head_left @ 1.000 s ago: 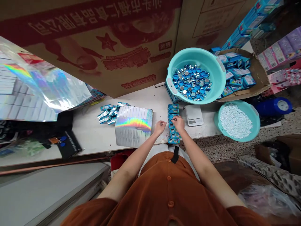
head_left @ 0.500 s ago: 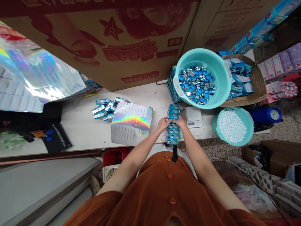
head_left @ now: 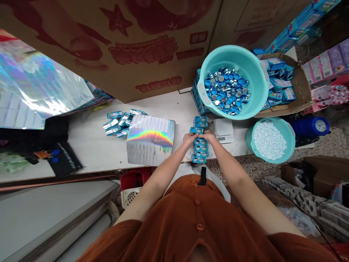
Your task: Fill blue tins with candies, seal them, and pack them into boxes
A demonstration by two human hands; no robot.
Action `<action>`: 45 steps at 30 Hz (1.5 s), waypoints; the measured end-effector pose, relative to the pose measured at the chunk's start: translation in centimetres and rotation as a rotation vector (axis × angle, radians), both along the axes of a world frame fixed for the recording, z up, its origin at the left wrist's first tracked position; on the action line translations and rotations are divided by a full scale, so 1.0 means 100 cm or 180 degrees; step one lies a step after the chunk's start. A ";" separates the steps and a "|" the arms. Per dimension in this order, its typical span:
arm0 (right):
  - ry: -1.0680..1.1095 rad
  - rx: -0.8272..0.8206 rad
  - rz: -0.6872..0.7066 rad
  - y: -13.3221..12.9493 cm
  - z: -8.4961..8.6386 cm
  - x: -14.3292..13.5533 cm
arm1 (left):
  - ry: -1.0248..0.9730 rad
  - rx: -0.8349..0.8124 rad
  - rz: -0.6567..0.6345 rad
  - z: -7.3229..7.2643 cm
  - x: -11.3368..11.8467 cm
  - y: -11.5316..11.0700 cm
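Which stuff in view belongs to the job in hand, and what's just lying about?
Likely the job:
row of blue packs, left hand and right hand at it
pile of loose packs
blue and silver caps

Apparently just lying about:
blue cylinder
flat black case
red basket

A rust-brown, short-sleeved top (head_left: 177,218) is showing round matching buttons (head_left: 200,227) and a black strip (head_left: 202,176), with apparently white legwear (head_left: 184,171) beneath.

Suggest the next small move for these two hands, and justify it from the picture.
Perhaps square up the column of small blue packs: the left hand and right hand meet partway along it, and the packs' ends do not line up neatly.
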State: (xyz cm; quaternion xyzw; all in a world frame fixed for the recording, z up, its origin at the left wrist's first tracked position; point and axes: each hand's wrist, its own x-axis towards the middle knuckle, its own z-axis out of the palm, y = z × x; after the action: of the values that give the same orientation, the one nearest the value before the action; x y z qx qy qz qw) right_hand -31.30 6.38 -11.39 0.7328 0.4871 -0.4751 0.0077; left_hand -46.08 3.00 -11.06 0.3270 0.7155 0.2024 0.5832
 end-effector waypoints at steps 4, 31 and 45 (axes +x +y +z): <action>-0.0155 -0.0308 0.0022 0.005 -0.001 0.000 | 0.0244 -0.0022 -0.0036 -0.005 0.001 -0.001; 0.0799 0.1138 -0.1588 -0.109 0.022 0.019 | 0.0561 0.1651 -0.0708 0.032 -0.012 -0.061; 0.0763 0.1343 -0.1640 -0.152 0.027 0.025 | 0.1585 0.2257 -0.2172 0.006 -0.011 -0.044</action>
State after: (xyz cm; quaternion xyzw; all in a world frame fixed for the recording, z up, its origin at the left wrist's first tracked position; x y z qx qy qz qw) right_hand -28.80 -8.81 -8.64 0.7561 0.3712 -0.4330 -0.3211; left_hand -47.17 -1.37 -10.43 0.7548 0.5732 0.1470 0.2829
